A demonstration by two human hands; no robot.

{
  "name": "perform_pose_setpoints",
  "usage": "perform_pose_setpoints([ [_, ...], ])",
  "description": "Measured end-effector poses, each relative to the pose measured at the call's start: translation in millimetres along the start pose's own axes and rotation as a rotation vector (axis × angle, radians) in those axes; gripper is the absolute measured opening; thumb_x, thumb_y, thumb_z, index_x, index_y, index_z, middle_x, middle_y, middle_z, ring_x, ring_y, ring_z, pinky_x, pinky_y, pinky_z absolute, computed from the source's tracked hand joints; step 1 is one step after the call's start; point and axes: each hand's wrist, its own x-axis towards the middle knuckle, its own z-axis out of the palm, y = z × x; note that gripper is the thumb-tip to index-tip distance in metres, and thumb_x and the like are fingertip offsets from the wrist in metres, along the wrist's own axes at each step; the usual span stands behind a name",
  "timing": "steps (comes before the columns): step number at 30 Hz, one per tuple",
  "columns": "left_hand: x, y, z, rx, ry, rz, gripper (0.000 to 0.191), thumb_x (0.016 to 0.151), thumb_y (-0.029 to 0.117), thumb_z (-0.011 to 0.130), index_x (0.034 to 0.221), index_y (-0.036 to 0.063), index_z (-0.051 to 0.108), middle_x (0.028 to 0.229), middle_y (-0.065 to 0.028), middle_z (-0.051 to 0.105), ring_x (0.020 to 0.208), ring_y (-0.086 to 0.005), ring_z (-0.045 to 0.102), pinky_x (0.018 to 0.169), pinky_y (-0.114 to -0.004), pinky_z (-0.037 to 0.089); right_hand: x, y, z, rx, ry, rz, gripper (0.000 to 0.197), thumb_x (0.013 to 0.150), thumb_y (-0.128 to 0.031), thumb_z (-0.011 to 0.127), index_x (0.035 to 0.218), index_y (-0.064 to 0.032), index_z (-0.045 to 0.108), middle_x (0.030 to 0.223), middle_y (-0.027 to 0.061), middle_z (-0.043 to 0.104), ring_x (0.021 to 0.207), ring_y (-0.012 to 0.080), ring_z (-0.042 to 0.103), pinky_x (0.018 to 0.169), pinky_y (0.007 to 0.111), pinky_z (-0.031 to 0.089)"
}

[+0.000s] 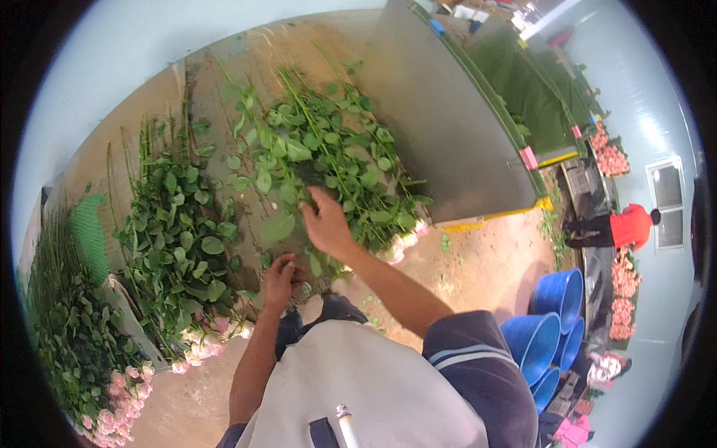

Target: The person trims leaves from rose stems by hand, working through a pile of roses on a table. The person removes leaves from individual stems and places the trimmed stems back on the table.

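Note:
My right hand (327, 223) is among the leaves of a long rose stem (283, 162) on the wooden table (246, 218). Its thumb and forefinger are close to the stem, but whether they grip it is hidden. Nearer my body, my left hand (283, 283) has curled fingers over the table's front edge; what may be in them cannot be made out. Right of my hands lies a loose pile of leafy roses (358, 162), with pale blooms (404, 245) past the edge. A fuller pile (179, 235) lies to the left, its pink and cream blooms (204, 343) towards me.
A grey upright panel (448, 123) bounds the table on the right. Dense pink roses (84, 347) stand far left by green mesh (89, 235). Blue buckets (532, 341) are on the floor. A person in red (627, 227) stands farther off. A cigarette-like stick (345, 425) shows below.

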Motion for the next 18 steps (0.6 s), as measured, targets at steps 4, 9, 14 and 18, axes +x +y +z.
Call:
perform_pose_setpoints([
  [4, -6.4, 6.3, 0.0, -0.056, 0.009, -0.047, 0.031, 0.098, 0.018, 0.050, 0.127, 0.0065, 0.053, 0.098, -0.0090, 0.065, 0.079, -0.0168, 0.064, 0.071, -0.034, 0.053, 16.8, 6.8, -87.3, -0.032, 0.009, 0.028, 0.026, 0.092, -0.013, 0.055, 0.114, 0.0009, 0.057, 0.097, 0.0154, 0.066, 0.085, 0.0239, 0.061, 0.078, 0.035, 0.048],
  [9, -34.5, 23.3, -34.2, 0.268, 0.244, 0.193, 0.032, 0.093, 0.016, 0.056, 0.123, 0.0059, 0.055, 0.101, -0.0133, 0.065, 0.081, -0.0258, 0.065, 0.074, -0.036, 0.053, 51.2, 28.9, -168.8, -0.732, -0.013, 0.167, 0.047, 0.094, -0.025, 0.053, 0.130, 0.0028, 0.043, 0.101, 0.0273, 0.062, 0.092, 0.0433, 0.060, 0.084, 0.047, 0.049],
  [14, -52.8, 67.8, -110.8, 0.819, 0.768, 0.572, 0.046, 0.084, 0.020, 0.065, 0.126, 0.0039, 0.052, 0.123, -0.0213, 0.054, 0.111, -0.0396, 0.051, 0.093, -0.045, 0.044, 6.5, 15.2, -87.7, -0.141, -0.059, -0.043, 0.037, 0.094, -0.014, 0.051, 0.129, -0.0036, 0.047, 0.114, 0.0195, 0.059, 0.104, 0.0330, 0.058, 0.089, 0.042, 0.047],
  [18, -31.1, 81.0, -123.2, 1.168, 0.838, 0.117, 0.066, 0.080, 0.027, 0.066, 0.137, 0.0071, 0.039, 0.143, -0.0221, 0.034, 0.126, -0.0420, 0.037, 0.101, -0.050, 0.036, -15.9, 10.1, 78.3, 0.147, -0.572, 0.029, 0.034, 0.095, -0.022, 0.053, 0.123, -0.0038, 0.055, 0.114, 0.0111, 0.061, 0.101, 0.0214, 0.060, 0.084, 0.033, 0.048],
])
